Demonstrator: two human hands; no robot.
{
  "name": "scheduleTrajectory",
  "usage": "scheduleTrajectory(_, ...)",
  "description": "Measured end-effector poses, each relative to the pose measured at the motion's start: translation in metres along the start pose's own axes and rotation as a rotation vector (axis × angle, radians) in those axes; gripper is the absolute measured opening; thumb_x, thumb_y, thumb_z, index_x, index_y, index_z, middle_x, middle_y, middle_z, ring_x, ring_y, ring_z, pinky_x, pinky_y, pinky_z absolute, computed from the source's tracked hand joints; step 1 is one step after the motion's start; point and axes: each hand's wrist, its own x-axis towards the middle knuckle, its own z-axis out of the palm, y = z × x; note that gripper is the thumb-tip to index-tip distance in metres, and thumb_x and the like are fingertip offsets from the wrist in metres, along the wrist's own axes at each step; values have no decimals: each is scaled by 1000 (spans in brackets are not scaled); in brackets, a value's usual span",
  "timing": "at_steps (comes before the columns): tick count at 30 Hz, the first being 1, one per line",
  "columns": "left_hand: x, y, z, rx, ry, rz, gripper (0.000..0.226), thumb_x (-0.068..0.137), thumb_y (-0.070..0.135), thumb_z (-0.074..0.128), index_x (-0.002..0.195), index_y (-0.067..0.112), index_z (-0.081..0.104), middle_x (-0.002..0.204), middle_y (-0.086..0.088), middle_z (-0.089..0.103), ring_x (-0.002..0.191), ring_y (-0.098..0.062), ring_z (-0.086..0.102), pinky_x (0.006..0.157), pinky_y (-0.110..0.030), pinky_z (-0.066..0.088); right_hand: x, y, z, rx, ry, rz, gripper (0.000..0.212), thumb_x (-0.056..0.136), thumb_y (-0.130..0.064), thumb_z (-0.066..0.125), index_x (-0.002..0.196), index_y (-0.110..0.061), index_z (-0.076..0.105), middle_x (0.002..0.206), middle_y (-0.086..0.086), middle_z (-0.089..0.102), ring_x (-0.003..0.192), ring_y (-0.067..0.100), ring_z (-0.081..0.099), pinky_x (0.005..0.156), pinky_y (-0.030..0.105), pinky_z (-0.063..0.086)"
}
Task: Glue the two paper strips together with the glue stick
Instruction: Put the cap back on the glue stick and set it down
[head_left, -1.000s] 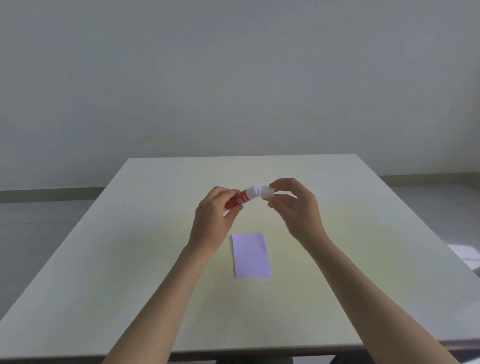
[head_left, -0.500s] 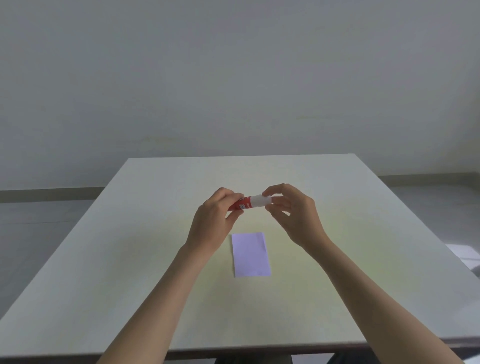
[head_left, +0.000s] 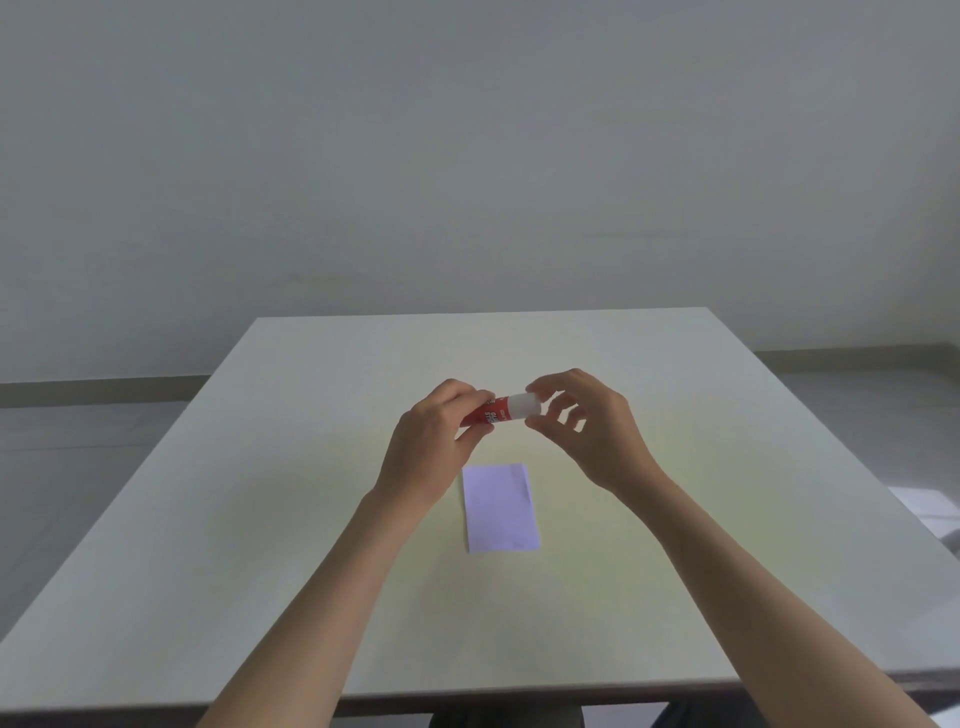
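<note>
A red glue stick (head_left: 493, 414) with a white cap (head_left: 523, 405) is held level above the table. My left hand (head_left: 434, 447) grips its red body. My right hand (head_left: 584, 426) pinches the white cap between thumb and forefinger, with the other fingers spread. The cap sits on the stick. Below the hands, pale lilac paper (head_left: 500, 507) lies flat on the table as one rectangle; I cannot tell separate strips apart.
The pale table (head_left: 260, 519) ends in a front edge close to me and a back edge near a plain wall. Off the right edge, something white (head_left: 930, 512) lies on the floor.
One second ago the cap was off, held by my right hand just apart from the stick's tip. It has since been pushed onto the stick, and both hands sit slightly lower.
</note>
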Motion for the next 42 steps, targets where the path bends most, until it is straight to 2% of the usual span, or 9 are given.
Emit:
scheduleTrajectory(2, 0, 1, 0, -5, -5, 0, 29, 79, 11, 72, 108, 12, 68, 99, 0, 65, 79, -14, 65, 73, -36, 56, 1, 0, 1, -57, 29, 23, 12, 80, -19, 71, 90, -13, 67, 83, -4, 62, 65, 11, 57, 59, 11, 42)
scheduleTrajectory(6, -1, 2, 1, -14, -7, -9, 30, 78, 12, 73, 107, 14, 68, 98, 2, 66, 75, -9, 59, 71, -34, 55, 3, 0, 0, -179, 43, 127, 30, 81, -42, 64, 82, -12, 68, 81, 1, 64, 68, 22, 58, 65, 36, 49)
scheduleTrajectory(12, 0, 1, -1, -33, -19, -38, 27, 77, 14, 74, 103, 17, 69, 96, 4, 67, 72, -9, 57, 70, -28, 51, 3, -4, 3, -52, -29, 129, 18, 80, -31, 69, 81, -16, 60, 76, -5, 62, 61, 14, 54, 53, 9, 40)
scheduleTrajectory(16, -1, 1, -1, -37, -28, -44, 26, 76, 17, 74, 101, 19, 69, 95, 4, 67, 79, -16, 63, 69, -30, 51, 9, -5, 9, -147, 19, 211, 52, 83, -48, 60, 65, 1, 59, 63, 19, 62, 53, 20, 42, 54, 29, 33)
scheduleTrajectory(21, -1, -2, -4, -69, -15, -70, 24, 76, 17, 75, 99, 20, 70, 92, 4, 67, 78, -15, 62, 69, -27, 50, 9, -12, 7, -14, -72, 123, 21, 78, -34, 71, 93, -23, 62, 78, -7, 62, 53, 10, 50, 53, 14, 40)
scheduleTrajectory(26, -1, -3, -4, -108, -23, -91, 27, 74, 14, 76, 100, 15, 70, 92, 1, 68, 81, -18, 64, 73, -29, 50, 14, -16, 13, -14, 16, 229, 31, 76, -36, 72, 75, -6, 63, 69, 12, 69, 58, 25, 59, 54, 34, 46)
scheduleTrajectory(30, -4, -12, -2, -248, -7, -241, 22, 72, 11, 78, 92, 12, 67, 91, 0, 69, 80, -16, 68, 75, -27, 53, 14, -17, 12, 20, -28, 260, 30, 84, -49, 58, 85, -19, 65, 59, -1, 65, 43, 3, 50, 49, 19, 39)
scheduleTrajectory(37, -9, -55, -8, -420, 188, -535, 19, 80, 11, 69, 84, 16, 51, 68, 7, 68, 64, 8, 65, 54, -3, 41, 0, -5, 9, 106, -77, 341, 18, 89, -28, 58, 102, -16, 65, 70, 4, 67, 54, 9, 57, 52, 12, 43)
scheduleTrajectory(42, -14, -87, -9, -401, 202, -612, 18, 84, 12, 66, 92, 11, 50, 77, 0, 67, 71, -9, 65, 56, -4, 40, -11, -1, 9, 76, -76, 364, 18, 89, -21, 59, 104, -14, 65, 71, 6, 68, 59, 7, 57, 69, 30, 47)
